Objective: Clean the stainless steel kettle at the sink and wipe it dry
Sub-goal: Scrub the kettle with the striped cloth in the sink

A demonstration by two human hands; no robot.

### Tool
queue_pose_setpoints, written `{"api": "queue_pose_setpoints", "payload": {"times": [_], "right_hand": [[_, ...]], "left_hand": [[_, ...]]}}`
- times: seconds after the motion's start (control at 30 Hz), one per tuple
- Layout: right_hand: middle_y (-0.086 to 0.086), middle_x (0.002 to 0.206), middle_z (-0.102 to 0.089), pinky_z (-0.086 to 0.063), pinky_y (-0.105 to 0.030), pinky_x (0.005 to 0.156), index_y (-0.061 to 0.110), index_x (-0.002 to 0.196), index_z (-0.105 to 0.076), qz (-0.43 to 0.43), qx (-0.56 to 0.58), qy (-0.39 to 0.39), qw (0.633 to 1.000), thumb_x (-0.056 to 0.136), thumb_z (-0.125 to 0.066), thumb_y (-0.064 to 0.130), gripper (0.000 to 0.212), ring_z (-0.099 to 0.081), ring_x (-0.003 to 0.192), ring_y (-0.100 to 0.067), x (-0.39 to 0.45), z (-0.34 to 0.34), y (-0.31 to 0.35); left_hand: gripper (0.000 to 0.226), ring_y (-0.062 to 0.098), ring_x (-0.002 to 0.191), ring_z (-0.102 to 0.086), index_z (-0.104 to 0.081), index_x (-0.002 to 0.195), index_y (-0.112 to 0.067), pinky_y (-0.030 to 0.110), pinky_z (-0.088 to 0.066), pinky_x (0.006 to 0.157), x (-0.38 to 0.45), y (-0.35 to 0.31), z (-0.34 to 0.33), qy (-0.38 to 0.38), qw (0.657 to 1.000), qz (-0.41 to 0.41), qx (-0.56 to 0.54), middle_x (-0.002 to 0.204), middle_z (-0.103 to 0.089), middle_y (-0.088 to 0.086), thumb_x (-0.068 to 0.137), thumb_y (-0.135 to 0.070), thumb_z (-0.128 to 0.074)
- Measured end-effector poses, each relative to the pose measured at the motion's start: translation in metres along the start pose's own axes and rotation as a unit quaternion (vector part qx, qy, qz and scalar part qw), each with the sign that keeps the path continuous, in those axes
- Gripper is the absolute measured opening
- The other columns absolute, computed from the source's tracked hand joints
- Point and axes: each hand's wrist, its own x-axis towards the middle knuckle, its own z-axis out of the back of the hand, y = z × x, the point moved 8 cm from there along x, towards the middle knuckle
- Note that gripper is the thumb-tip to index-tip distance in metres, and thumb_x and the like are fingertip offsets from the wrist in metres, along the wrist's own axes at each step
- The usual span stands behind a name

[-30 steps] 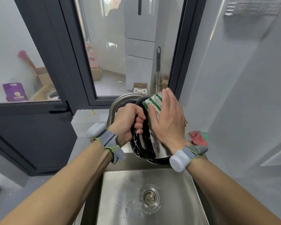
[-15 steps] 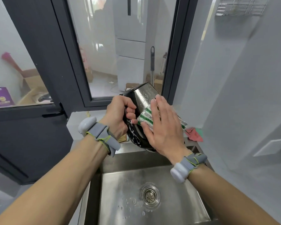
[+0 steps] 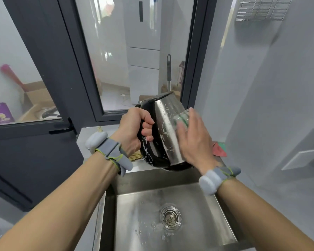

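Note:
The stainless steel kettle (image 3: pixel 166 124) with a black handle hangs tilted above the back edge of the sink (image 3: pixel 223 211), streaked with white suds. My left hand (image 3: pixel 134 129) is shut around the handle. My right hand (image 3: pixel 194 140) lies flat against the kettle's right side and presses a green-and-white sponge (image 3: pixel 182 119) onto the steel. The hand and sponge are blurred by motion. Most of the sponge is hidden under my fingers.
The sink basin has a round drain (image 3: pixel 170 217) and water drops. A red and green cloth (image 3: pixel 219 149) lies on the counter right of the kettle. A dark-framed window (image 3: pixel 91 98) rises behind, a wire rack (image 3: pixel 261 9) hangs top right, and a grey wall stands at right.
The kettle has been turned more upright, with its steel side now facing me. My right hand with the sponge has slid from the kettle's near face to its right side.

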Motion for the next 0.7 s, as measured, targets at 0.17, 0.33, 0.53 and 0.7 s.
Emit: {"api": "queue_pose_setpoints", "payload": {"times": [0.17, 0.33, 0.53, 0.7], "right_hand": [[0.004, 0.097, -0.075, -0.044, -0.030, 0.085, 0.016, 0.086, -0.075, -0.244, 0.303, 0.054, 0.920, 0.105, -0.030, 0.055, 0.063, -0.065, 0.097, -0.017, 0.025, 0.002, -0.053], [-0.002, 0.098, -0.077, -0.056, -0.028, 0.079, 0.022, 0.096, -0.079, -0.235, 0.562, 0.106, 0.786, 0.106, -0.038, 0.042, 0.047, -0.072, 0.089, -0.016, 0.027, -0.008, -0.057], [0.002, 0.132, -0.065, -0.039, -0.033, 0.110, 0.023, 0.117, -0.071, -0.257, 0.435, 0.122, 0.855, 0.106, -0.041, 0.045, 0.039, -0.058, 0.123, -0.015, 0.013, -0.016, -0.068], [-0.004, 0.158, -0.039, -0.028, -0.043, 0.120, 0.016, 0.149, -0.040, -0.056, 0.077, 0.102, 0.990, 0.105, -0.025, 0.055, 0.061, -0.034, 0.146, -0.021, 0.002, -0.018, -0.022]], "left_hand": [[0.033, 0.012, 0.031, -0.016, -0.025, 0.047, -0.024, 0.020, -0.021, 0.040, -0.017, -0.007, -0.001, 0.090, 0.990, -0.015, 0.108, 0.043, -0.023, -0.003, 0.051, -0.001, -0.048], [0.032, 0.010, 0.029, -0.016, -0.024, 0.045, -0.023, 0.021, -0.015, 0.045, -0.023, -0.018, 0.003, 0.139, 0.983, -0.025, 0.118, 0.041, -0.021, -0.004, 0.049, 0.001, -0.045], [0.034, 0.011, 0.034, -0.013, -0.025, 0.051, -0.026, 0.020, -0.015, 0.040, -0.011, -0.014, 0.016, 0.013, 0.998, -0.011, 0.053, 0.045, -0.021, -0.006, 0.051, -0.002, -0.048], [0.034, 0.013, 0.034, -0.016, -0.024, 0.057, -0.024, 0.019, -0.022, 0.040, 0.000, 0.004, 0.007, -0.073, 0.993, -0.009, -0.088, 0.046, -0.022, -0.005, 0.063, 0.003, -0.045]]}}
